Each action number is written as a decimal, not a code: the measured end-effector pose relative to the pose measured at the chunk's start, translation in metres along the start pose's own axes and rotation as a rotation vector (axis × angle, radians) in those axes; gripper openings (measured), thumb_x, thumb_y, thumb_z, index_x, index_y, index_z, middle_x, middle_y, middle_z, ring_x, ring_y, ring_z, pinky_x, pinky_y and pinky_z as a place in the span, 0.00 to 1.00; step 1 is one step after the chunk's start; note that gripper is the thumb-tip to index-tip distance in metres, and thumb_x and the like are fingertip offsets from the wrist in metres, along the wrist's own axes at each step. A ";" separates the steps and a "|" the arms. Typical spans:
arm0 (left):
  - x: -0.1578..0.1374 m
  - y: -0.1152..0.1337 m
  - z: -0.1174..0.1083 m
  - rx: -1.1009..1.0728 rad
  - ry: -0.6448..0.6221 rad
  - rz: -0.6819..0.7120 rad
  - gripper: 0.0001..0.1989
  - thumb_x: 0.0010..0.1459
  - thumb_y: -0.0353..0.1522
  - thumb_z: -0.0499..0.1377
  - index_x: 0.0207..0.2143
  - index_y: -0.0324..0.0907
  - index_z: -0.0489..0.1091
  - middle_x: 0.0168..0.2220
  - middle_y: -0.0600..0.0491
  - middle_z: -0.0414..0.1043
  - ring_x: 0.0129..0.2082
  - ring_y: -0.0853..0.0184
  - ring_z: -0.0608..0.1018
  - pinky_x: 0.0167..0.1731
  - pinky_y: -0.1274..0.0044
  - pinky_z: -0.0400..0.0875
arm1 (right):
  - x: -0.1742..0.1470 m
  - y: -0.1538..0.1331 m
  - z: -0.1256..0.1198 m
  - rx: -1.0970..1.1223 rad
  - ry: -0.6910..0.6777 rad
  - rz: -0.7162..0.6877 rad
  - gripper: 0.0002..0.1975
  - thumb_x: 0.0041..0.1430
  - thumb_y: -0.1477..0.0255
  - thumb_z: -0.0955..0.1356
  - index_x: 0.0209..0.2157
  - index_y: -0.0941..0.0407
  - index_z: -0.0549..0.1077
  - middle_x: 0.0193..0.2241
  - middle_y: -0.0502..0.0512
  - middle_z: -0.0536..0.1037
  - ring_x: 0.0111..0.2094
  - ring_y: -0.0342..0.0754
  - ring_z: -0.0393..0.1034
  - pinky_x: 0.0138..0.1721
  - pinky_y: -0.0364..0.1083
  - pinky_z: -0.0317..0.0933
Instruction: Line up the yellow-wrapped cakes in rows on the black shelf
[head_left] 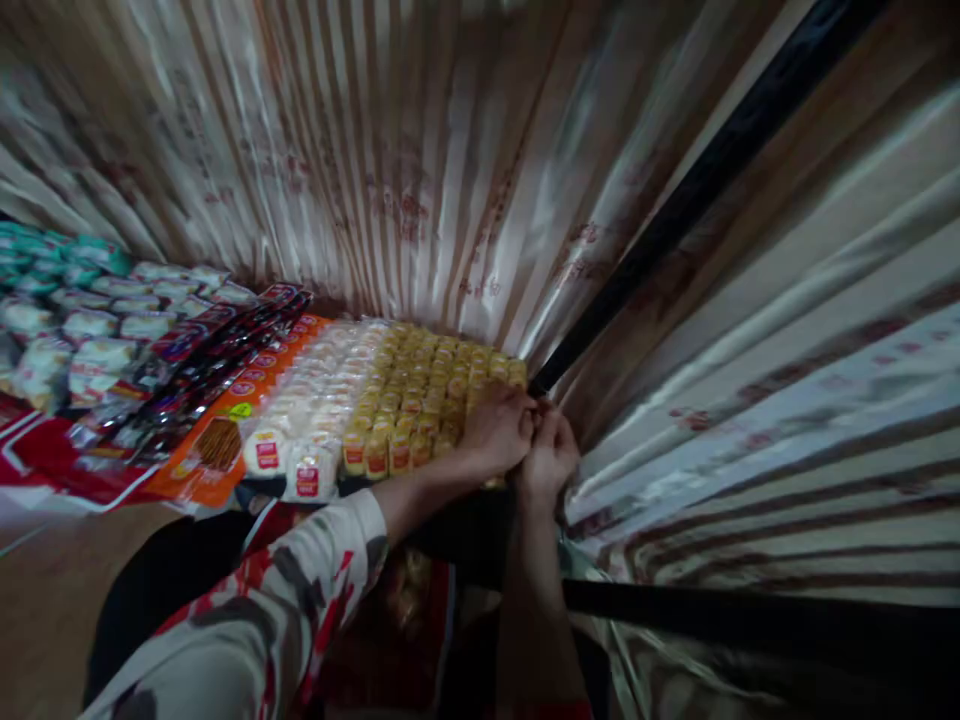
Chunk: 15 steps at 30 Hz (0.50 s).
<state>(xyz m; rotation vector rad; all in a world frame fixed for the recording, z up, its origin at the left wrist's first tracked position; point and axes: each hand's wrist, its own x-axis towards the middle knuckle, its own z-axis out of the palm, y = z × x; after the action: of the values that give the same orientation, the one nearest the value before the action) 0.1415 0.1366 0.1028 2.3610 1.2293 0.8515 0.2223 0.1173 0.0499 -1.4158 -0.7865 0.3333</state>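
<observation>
My left hand [496,432] and my right hand [549,455] meet at the right end of the display, just below the lower end of a slanting black pole [637,255]. The fingers of both are curled and pressed together. Whatever lies between them is hidden and dim. Close beside my left hand stand tight rows of small yellow wrapped packs [409,405] with red and white labels, and my left wrist passes in front of some of them.
Left of the yellow packs are white wrapped packs [311,470], an orange bag [214,455], dark shiny packets [176,390] and green packs [67,255]. Pleated printed sheeting [420,170] hangs behind. A dark horizontal bar [750,615] crosses the lower right.
</observation>
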 end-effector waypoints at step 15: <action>-0.307 -0.151 -0.017 0.235 -0.412 -0.912 0.17 0.56 0.27 0.52 0.49 0.37 0.66 0.53 0.42 0.66 0.55 0.57 0.67 0.55 0.71 0.59 | -0.262 0.088 -0.034 -0.605 -1.023 0.169 0.22 0.55 0.67 0.61 0.49 0.62 0.71 0.52 0.67 0.72 0.56 0.56 0.65 0.56 0.54 0.58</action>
<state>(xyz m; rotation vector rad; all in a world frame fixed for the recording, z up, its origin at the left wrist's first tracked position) -0.0994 -0.0311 -0.0742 1.6527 1.9916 -0.0712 0.0793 -0.0620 -0.1080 -1.8708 -1.6974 1.0619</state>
